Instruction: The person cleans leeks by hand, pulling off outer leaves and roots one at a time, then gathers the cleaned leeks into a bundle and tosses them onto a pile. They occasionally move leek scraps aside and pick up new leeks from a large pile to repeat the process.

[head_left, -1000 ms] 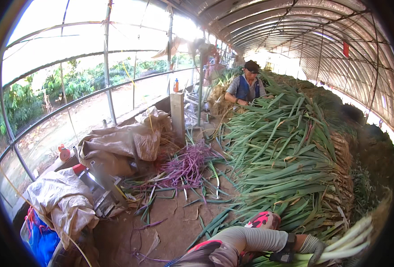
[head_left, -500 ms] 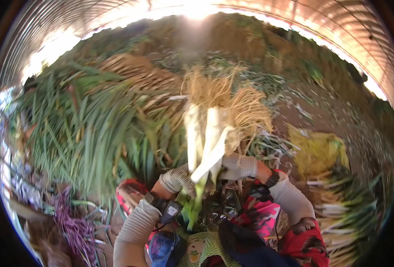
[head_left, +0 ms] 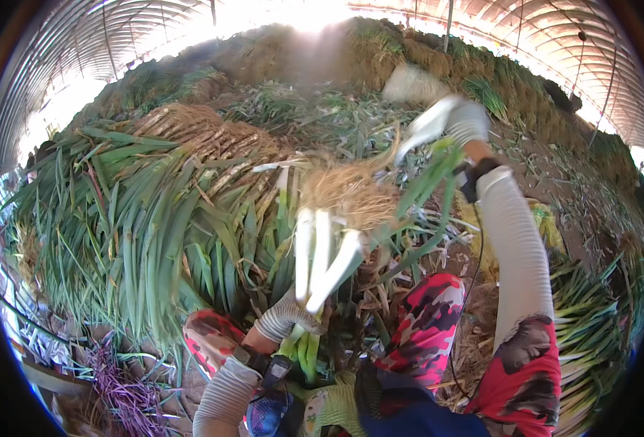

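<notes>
My left hand [head_left: 293, 319], in a pale striped glove, is closed around the green stalks of several long green onions [head_left: 323, 251]. Their white shafts point away from me, topped by a tangle of tan roots [head_left: 347, 191]. Far out to the right, my gloved right hand [head_left: 461, 120] is smeared by motion. It appears closed on a white-shafted piece of green onion [head_left: 425, 130], with green leaves [head_left: 435, 175] hanging below. A blurred pale patch beyond it cannot be made out.
A big heap of green onions [head_left: 132, 218] lies on my left, roots away from me. More onions [head_left: 580, 349] lie at right, near a yellow sack [head_left: 547, 222]. Purple strings [head_left: 125, 386] lie at lower left. Leaf scraps [head_left: 351, 120] litter the ground ahead.
My right hand has left the bunch and swung far forward and right with a piece of green onion. My left hand still grips the bunch, which has dropped slightly.
</notes>
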{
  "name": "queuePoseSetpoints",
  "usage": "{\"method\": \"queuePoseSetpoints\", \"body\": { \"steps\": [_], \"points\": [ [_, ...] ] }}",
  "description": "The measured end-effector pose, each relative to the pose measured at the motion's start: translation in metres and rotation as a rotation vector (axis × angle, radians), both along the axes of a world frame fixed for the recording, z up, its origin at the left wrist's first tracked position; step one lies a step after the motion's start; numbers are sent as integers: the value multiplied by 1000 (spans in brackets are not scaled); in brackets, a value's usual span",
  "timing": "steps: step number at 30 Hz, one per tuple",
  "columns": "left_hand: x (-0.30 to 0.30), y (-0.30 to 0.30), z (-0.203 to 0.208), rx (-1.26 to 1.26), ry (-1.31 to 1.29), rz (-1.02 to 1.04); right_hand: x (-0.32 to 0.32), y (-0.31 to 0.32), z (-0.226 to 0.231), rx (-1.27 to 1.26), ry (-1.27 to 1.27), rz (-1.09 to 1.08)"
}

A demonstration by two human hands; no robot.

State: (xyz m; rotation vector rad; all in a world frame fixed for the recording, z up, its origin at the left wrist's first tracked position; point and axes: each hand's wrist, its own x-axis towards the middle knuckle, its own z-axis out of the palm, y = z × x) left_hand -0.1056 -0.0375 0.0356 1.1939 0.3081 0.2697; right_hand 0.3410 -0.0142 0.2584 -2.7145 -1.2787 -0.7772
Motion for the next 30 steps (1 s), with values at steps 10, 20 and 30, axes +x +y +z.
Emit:
{"method": "queuePoseSetpoints", "body": {
  "steps": [10, 20, 30],
  "points": [
    [26, 18, 16, 36, 19, 379, -136, -55, -39, -813, 50, 565],
    [34, 31, 26, 136, 10, 624, -101, -21, 52, 104, 165, 98],
    [46, 3, 46, 437, 123, 692, -172, -24, -11, 117, 699, 813]
  ]
}}
